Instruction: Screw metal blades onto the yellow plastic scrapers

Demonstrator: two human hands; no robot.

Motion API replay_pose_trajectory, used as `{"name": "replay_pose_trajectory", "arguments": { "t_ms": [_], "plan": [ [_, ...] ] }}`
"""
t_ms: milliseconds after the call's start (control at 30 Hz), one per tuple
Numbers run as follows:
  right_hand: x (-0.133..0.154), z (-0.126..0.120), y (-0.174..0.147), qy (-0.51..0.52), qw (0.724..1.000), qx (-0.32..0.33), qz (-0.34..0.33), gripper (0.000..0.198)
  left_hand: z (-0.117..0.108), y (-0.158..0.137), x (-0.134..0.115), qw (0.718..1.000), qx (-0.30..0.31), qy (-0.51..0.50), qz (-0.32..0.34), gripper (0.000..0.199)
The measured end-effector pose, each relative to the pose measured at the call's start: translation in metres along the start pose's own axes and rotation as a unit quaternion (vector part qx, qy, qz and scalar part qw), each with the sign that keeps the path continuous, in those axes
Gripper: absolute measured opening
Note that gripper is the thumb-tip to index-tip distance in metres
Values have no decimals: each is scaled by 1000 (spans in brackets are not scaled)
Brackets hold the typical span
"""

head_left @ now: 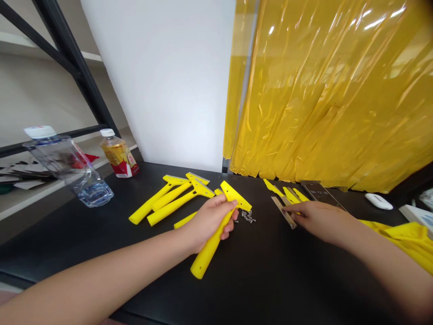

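My left hand [210, 222] is wrapped round a yellow scraper handle [209, 255], its wide head tilted up and away from me. The thumb presses near the neck. My right hand [323, 219] pinches a thin flat metal blade [283, 211] above the black table. Small screws and nuts [248, 217] lie in a loose pile just beyond the scraper head. Left of my left hand rest several yellow scrapers [171, 205] with metal edges. Yellow flat pieces [290, 194] lie behind my right hand, partly hidden by it.
At the left stand a clear bottle [72, 167] and a red-labelled drink bottle [119, 155]. Back right are a phone [323, 194] and a white case [379, 201]. More yellow parts [402, 234] lie by my right forearm. A yellow plastic curtain [324, 99] hangs behind the table.
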State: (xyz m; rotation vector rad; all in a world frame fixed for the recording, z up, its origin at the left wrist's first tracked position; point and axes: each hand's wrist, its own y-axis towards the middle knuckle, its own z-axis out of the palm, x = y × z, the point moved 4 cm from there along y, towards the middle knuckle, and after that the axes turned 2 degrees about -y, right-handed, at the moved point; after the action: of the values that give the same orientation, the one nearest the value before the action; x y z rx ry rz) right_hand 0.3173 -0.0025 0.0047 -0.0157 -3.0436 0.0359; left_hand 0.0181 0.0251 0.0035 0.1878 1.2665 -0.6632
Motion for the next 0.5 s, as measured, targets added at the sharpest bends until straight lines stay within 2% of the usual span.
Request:
{"name": "replay_pose_trajectory", "arguments": {
  "t_ms": [167, 300, 500],
  "plan": [
    [14, -1, -6, -9, 999, 26, -24, 38, 1, -1, -1, 1000, 3, 29, 8, 32],
    [16, -9, -2, -13, 999, 28, 15, 31, 1, -1, 0, 999, 6, 40, 12, 33],
    [38, 2, -6, 17, 997, 77, 19, 18, 1, -1, 0, 999, 8, 52, 10, 31]
  ]
}}
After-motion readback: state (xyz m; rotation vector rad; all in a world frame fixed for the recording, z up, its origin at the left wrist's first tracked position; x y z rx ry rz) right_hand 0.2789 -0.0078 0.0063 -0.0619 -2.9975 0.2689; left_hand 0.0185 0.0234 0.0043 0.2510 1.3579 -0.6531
